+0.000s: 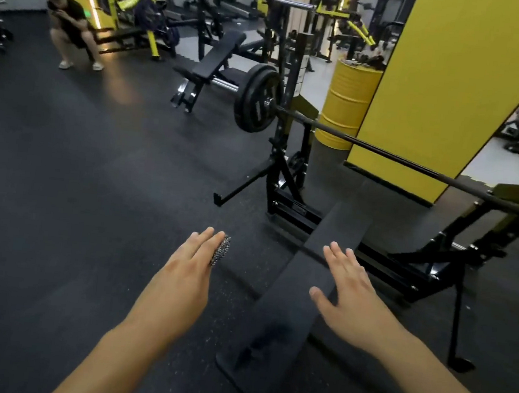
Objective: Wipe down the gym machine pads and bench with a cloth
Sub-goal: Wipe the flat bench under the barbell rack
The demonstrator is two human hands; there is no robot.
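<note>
A long black bench pad [273, 322] runs from the bottom centre up towards a rack. My left hand [187, 272] hovers over the floor left of the pad with its fingers stretched forward. It holds a small black-and-white patterned cloth [221, 250], which sticks out at the fingers' right side; the thumb is hidden. My right hand [343, 288] is spread flat just above the pad's right edge, holding nothing.
A barbell [384, 150] with a black plate [255, 98] lies on the rack across the bench's far end. A yellow drum [346, 106] and yellow pillar [449, 88] stand behind. An incline bench [217, 54] and a crouching person [69, 24] are at the far left.
</note>
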